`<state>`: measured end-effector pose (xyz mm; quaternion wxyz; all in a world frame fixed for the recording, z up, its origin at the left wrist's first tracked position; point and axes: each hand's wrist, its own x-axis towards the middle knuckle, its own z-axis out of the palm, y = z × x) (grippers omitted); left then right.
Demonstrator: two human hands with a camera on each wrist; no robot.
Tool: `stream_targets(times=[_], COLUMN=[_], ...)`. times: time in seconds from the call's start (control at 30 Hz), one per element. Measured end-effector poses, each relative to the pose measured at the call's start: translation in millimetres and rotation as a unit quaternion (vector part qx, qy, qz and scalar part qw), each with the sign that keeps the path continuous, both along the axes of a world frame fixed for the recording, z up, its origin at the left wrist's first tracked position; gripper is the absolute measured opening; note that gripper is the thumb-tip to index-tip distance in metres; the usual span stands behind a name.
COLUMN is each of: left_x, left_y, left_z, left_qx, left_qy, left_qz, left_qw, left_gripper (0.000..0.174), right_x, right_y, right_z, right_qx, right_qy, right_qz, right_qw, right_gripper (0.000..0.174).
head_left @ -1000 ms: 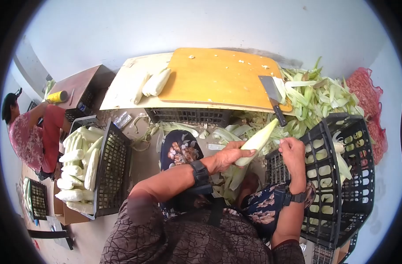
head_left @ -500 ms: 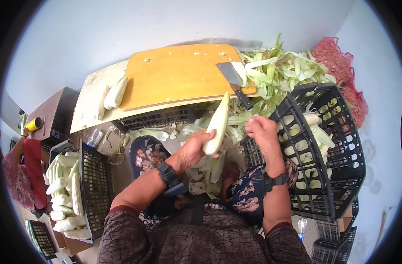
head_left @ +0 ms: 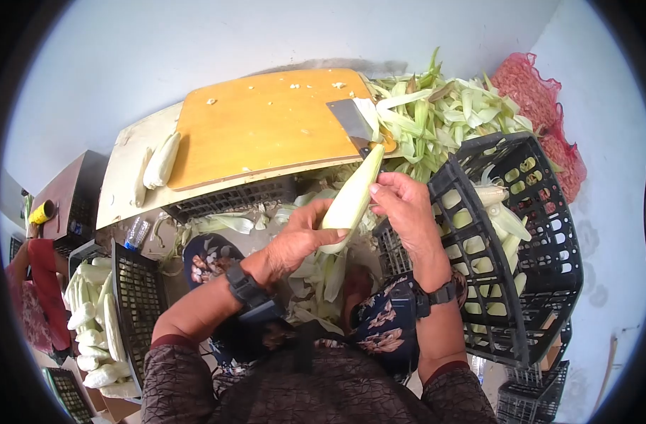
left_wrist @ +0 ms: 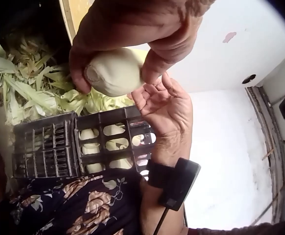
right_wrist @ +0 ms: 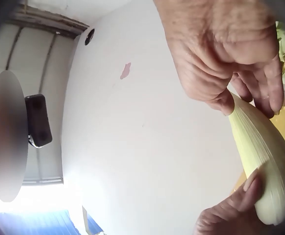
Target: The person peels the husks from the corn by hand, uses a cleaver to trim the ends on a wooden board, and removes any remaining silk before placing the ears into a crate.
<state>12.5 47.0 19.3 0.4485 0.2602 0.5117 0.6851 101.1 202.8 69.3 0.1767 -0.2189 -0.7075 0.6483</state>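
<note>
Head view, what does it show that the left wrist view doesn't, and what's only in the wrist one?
Only the head view shows the cleaver and the filled crate at far left. Only the left wrist view shows a pink patch and a dark oval. Both share the left hand gripping a corn ear, the right hand, loose husks and a black crate.

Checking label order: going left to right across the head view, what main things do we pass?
Yellow cylinder, crate of corn, two corn ears on the table, left hand, held corn ear, right hand, large black crate.
</note>
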Motion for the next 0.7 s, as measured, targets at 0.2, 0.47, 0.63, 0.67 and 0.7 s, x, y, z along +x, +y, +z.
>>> stream_targets(times=[0.2,0.47,0.63,0.67,0.7], left_x=[-3,12,10,10,10], left_y=[15,13,8,7,6], left_z=[-5,-28,-32,-33,-32], left_qx=[-0.098,-0.052,-0.006,0.009,0.01], left_qy=[0.062,-0.051,-0.155,-0.19,-0.19], left_qz=[-0.061,-0.094,-0.122,-0.135,-0.135], left_qw=[0.991,0.993,0.98,0.972,0.972], left_gripper=[0.051,0.054,0.056,0.056,0.056], right_x=[7,15,19,19,20], right_y=[4,-6,-1,-1,0], right_z=[-18,-22,-22,-21,-20], right_qx=[-0.053,0.121,0.055,0.022,0.016], right_qy=[0.016,-0.002,0.013,0.024,0.02], right_qz=[-0.047,-0.079,-0.054,-0.052,-0.052], right_qw=[0.997,0.99,0.997,0.998,0.998], right_gripper=[0.022,0.016,0.013,0.012,0.014])
